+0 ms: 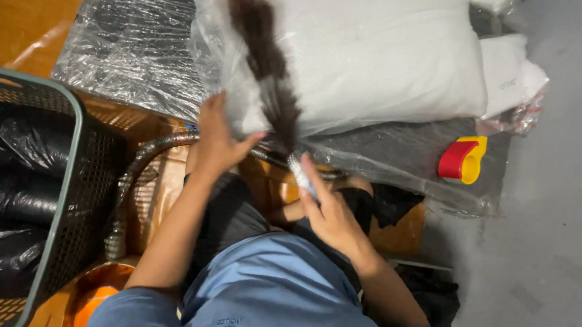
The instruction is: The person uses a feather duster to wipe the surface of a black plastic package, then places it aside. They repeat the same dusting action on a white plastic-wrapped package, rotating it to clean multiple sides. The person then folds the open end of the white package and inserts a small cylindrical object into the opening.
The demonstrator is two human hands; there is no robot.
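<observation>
**Two hands on a dark hair bundle**

While the right hand (331, 214) closes thumb and fingers around the wrapped, silvery end of a dark brown hair bundle (269, 64), the left hand (217, 137) lies half open, its thumb reaching toward the strands just above that grip. From the grip the bundle runs up across a white pillow in clear plastic (374, 56). Right of the grip sits a red and yellow tool (461, 159); far left stands a dark mesh basket (67, 193).
</observation>
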